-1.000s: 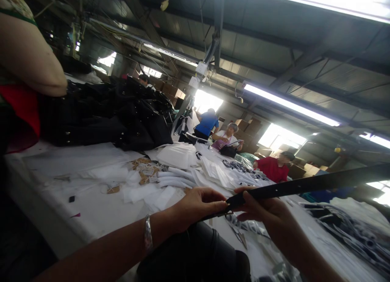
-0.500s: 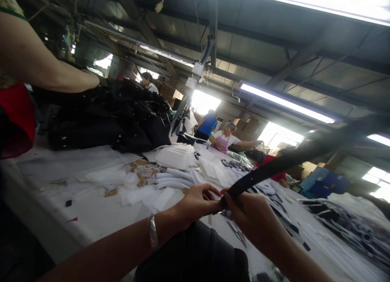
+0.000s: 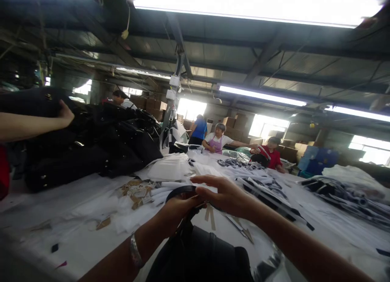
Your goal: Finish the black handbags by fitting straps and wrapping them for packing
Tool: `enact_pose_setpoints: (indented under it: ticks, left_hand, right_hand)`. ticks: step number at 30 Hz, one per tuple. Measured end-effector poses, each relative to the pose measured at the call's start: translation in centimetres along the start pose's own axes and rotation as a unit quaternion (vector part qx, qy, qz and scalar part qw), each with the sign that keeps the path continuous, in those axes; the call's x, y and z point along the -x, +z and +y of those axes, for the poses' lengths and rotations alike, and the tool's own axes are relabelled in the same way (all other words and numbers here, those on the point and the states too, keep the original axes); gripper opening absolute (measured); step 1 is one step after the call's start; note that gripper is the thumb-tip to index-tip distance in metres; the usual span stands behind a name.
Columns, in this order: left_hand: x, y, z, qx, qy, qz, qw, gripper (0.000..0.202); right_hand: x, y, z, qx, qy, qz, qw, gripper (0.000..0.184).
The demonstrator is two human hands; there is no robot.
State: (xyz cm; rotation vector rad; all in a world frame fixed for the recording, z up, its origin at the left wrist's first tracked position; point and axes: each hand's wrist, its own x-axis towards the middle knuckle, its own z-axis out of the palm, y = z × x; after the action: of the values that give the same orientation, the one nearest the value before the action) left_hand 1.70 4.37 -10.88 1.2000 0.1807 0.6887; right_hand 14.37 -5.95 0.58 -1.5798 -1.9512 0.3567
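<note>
A black strap (image 3: 180,190) arches in a short loop above a black bag (image 3: 210,253) at the bottom middle, close to my body. My left hand (image 3: 178,207), with a silver bracelet at the wrist, is closed on the strap near its lower end. From the right, my right hand (image 3: 227,194) meets it, its thumb lying over the strap where the loop bends back. Its index finger is stretched out above, apart from the thumb. Its other fingers are partly hidden, as is the exact place where the two hands meet.
Black bags (image 3: 91,148) are heaped at left, where another person's arm (image 3: 33,125) reaches in. White sheets (image 3: 167,166) and rolled pieces cover the table (image 3: 82,233). Scissors (image 3: 240,229) lie right of the bag. Bundled strips (image 3: 350,196) lie at right. Several people work beyond.
The long strap end that stuck out to the upper right is now a small loop between my hands. The right hand's index finger has stretched out. The view has levelled and turned.
</note>
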Motion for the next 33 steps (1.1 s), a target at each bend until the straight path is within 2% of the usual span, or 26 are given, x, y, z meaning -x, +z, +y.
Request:
enact_pose_setpoints:
  ticks: [2,6,9,13,18,21,25,29,31,33]
  left_hand:
    - [0.2,0.5,-0.4,-0.020,0.013,0.001,1.000,0.035]
    - [0.5,1.2,-0.5,-0.035,0.037,0.003,0.999,0.030]
    - [0.6,1.4,0.0,-0.034,0.029,0.002,0.999,0.029]
    - [1.1,1.5,1.1,-0.064,0.012,-0.014,0.998,0.026]
    - [1.6,2.0,1.1,-0.077,0.035,-0.067,0.994,0.025]
    - [1.5,2.3,0.6,-0.073,0.033,-0.070,0.994,0.028]
    - [1.3,2.2,0.2,-0.066,0.035,-0.047,0.996,0.031]
    - [2.0,1.2,0.0,-0.063,0.060,-0.069,0.994,0.041]
    - [2.5,0.6,-0.3,-0.061,0.054,-0.089,0.993,0.054]
    - [3.1,0.2,-0.5,-0.061,0.053,-0.072,0.994,0.057]
  right_hand:
    - [-0.8,0.3,-0.8,0.000,-0.017,-0.044,0.999,0.040]
    - [-2.9,-0.1,-1.4,0.048,0.007,-0.132,0.990,0.047]
    - [-4.0,-0.6,-1.3,-0.012,0.035,-0.171,0.985,0.051]
    - [-5.0,-0.6,-1.2,-0.170,0.072,-0.142,0.972,0.051]
    - [-5.9,-1.0,-2.2,-0.278,0.084,-0.152,0.945,0.047]
    - [-6.3,-1.5,-3.2,-0.352,0.061,-0.168,0.919,0.041]
    - [-6.5,-2.5,-4.1,-0.418,-0.004,-0.146,0.896,0.029]
    - [-5.4,-4.1,-3.9,-0.412,-0.027,-0.085,0.907,0.026]
    - [-4.1,-5.0,-3.6,-0.373,-0.015,-0.043,0.927,0.023]
    - [-2.6,-5.6,-3.4,-0.311,0.000,-0.002,0.950,0.024]
